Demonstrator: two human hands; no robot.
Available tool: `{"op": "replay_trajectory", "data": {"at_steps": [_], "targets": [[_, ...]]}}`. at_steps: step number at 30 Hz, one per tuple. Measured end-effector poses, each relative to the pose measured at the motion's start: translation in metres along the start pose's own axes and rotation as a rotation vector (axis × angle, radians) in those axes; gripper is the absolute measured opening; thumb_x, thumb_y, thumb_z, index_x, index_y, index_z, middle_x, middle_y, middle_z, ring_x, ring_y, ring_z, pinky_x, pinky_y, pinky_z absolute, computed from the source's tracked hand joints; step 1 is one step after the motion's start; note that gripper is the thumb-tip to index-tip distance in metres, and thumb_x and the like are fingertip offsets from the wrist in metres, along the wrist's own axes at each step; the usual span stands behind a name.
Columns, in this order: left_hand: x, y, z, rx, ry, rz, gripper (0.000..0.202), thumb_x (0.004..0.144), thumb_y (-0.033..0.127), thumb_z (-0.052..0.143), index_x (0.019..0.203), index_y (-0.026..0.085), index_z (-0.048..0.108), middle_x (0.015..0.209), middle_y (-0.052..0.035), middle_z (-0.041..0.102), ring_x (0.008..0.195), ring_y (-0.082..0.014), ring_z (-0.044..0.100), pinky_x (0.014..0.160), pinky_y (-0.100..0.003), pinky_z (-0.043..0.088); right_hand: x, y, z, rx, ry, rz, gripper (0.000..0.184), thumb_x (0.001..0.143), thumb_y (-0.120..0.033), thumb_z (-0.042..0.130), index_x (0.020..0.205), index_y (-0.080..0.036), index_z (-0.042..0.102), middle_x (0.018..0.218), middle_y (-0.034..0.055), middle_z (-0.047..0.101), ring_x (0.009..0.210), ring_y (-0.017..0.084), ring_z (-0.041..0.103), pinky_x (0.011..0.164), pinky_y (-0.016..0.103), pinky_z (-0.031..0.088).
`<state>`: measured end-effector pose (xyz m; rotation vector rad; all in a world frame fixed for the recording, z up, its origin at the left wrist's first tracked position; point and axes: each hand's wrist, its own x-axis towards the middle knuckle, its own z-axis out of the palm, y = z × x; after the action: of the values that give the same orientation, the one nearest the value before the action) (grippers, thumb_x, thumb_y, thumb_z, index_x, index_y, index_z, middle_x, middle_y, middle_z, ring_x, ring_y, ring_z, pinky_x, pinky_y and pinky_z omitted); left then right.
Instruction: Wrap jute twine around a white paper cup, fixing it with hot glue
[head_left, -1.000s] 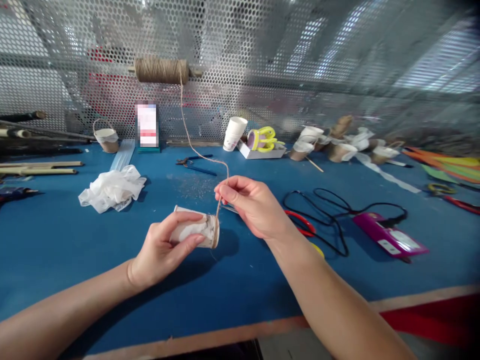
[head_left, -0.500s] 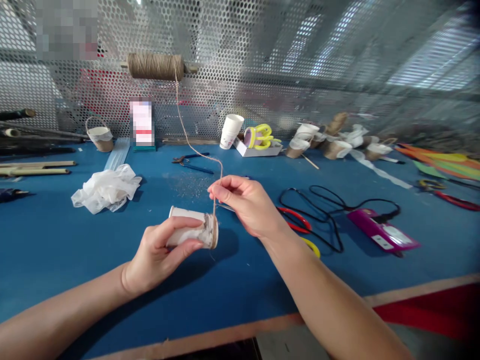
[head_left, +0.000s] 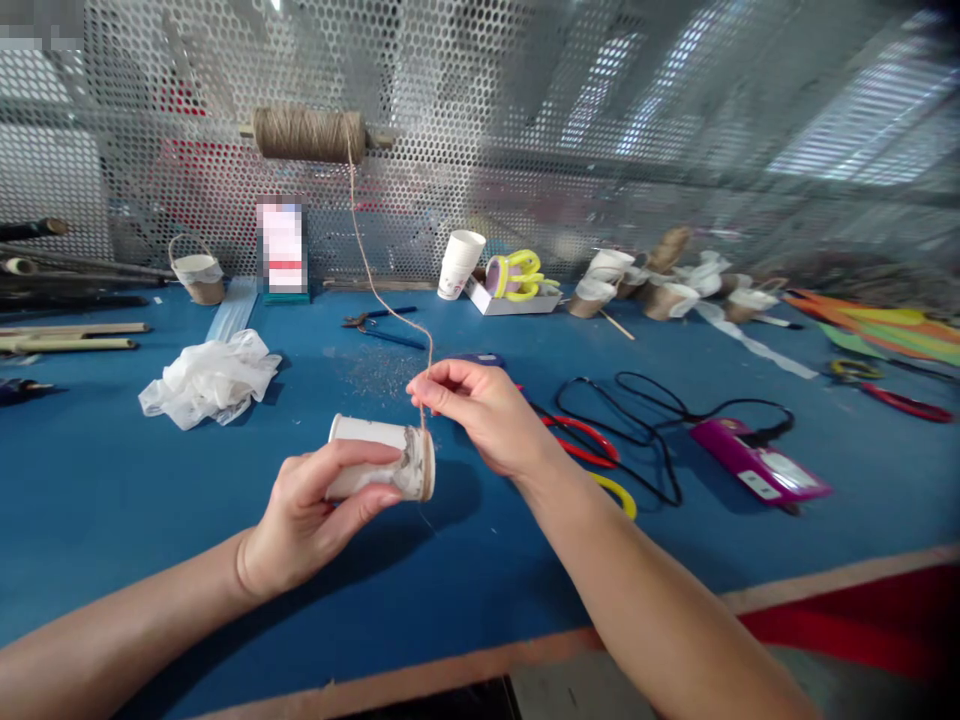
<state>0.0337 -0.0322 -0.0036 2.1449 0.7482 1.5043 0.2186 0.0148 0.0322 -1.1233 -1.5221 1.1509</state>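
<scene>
My left hand is closed round a white paper cup that lies on its side in the air, its banded end to the right. Twine is wound round that end of the cup. Between thumb and fingers my right hand pinches the twine just above the cup. From there the strand runs up, slack, to a large spool of twine on a rod at the mesh wall.
Pliers, red-handled scissors, a yellow handle and a purple power strip with black cable lie on the blue table. Crumpled white plastic sits left. Behind stand white cups, a white box and small twine-wrapped baskets.
My right hand has shifted slightly left and down with the twine, closer to the cup. My left hand and the cup have moved a little left. The view has shifted slightly.
</scene>
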Motion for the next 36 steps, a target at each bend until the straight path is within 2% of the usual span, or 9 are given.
{"op": "replay_trajectory", "data": {"at_steps": [7,13,21,27,36], "targets": [[0.000,0.000,-0.002,0.019,0.006,0.029,0.013,0.082,0.020,0.065,0.094,0.016,0.061,0.068,0.0005,0.069,0.051,-0.0067,0.060,0.050,-0.011,0.049,0.000,0.003,0.003,0.012,-0.026,0.047,0.015,0.070,-0.033,0.070,0.069,-0.018,0.065,0.066,-0.0006,0.064,0.060,0.010,0.053,0.062,0.027,0.042],[0.000,0.001,-0.002,0.029,0.008,0.075,0.013,0.084,0.024,0.063,0.094,0.016,0.061,0.064,0.0001,0.069,0.051,-0.0089,0.063,0.051,-0.014,0.051,-0.001,0.004,0.007,0.071,-0.057,0.126,0.021,0.063,-0.037,0.075,0.069,-0.018,0.065,0.068,-0.0001,0.064,0.065,0.012,0.054,0.065,0.028,0.042],[0.004,0.004,-0.005,0.049,0.037,0.125,0.011,0.083,0.021,0.064,0.093,0.017,0.064,0.066,-0.0006,0.071,0.052,-0.0096,0.064,0.052,-0.015,0.052,-0.004,0.000,0.010,0.160,-0.097,0.190,0.027,0.059,-0.039,0.078,0.065,-0.017,0.063,0.063,-0.0029,0.059,0.062,0.009,0.050,0.061,0.025,0.040],[0.002,0.004,-0.005,-0.005,0.087,0.038,0.014,0.080,0.019,0.066,0.093,0.016,0.064,0.072,-0.0007,0.070,0.053,-0.0079,0.061,0.051,-0.014,0.049,-0.004,0.003,0.011,0.260,-0.144,0.270,0.027,0.058,-0.036,0.080,0.065,-0.017,0.062,0.061,-0.0045,0.057,0.057,0.008,0.049,0.054,0.023,0.038],[-0.001,0.003,-0.005,-0.040,0.080,-0.016,0.017,0.080,0.018,0.067,0.096,0.017,0.064,0.077,-0.0012,0.070,0.059,-0.0085,0.063,0.054,-0.014,0.049,-0.002,0.002,0.013,0.325,-0.194,0.390,0.032,0.052,-0.037,0.082,0.064,-0.016,0.060,0.058,-0.0054,0.057,0.053,0.006,0.050,0.050,0.020,0.039]]}}
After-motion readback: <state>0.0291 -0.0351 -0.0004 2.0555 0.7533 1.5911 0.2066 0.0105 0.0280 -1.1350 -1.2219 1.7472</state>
